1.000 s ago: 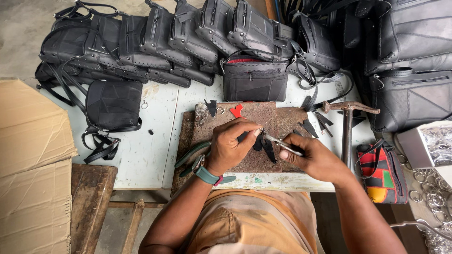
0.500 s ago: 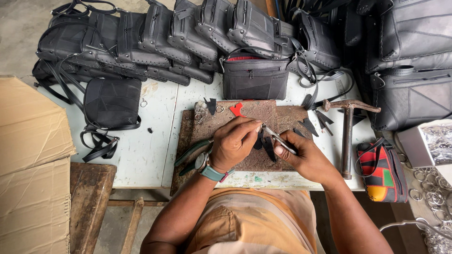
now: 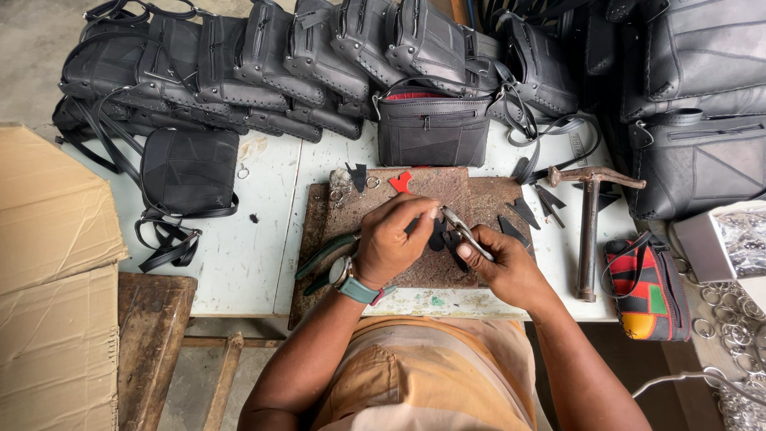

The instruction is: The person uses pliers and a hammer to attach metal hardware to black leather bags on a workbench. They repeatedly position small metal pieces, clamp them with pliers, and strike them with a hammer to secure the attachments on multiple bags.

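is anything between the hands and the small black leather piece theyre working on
Nothing visible does. The left hand and right hand both already touch the small black leather piece over the work board; the right hand also holds a thin metal tool against it.

Soft even daylight, faint shadows, sharp centre, edges perhaps slightly distorted

Black bags (image 3: 287, 56) behind the slab (image 3: 415, 227): leather look, slight sheen, stitched panels. Slab itself rusty brown, rough, pitted (metal, probably). Hammer (image 3: 589, 231) right of slab: dull rusted metal. Table (image 3: 239, 255) under it: pale, scuffed paint. Cardboard box (image 3: 56, 279) far left: matt.
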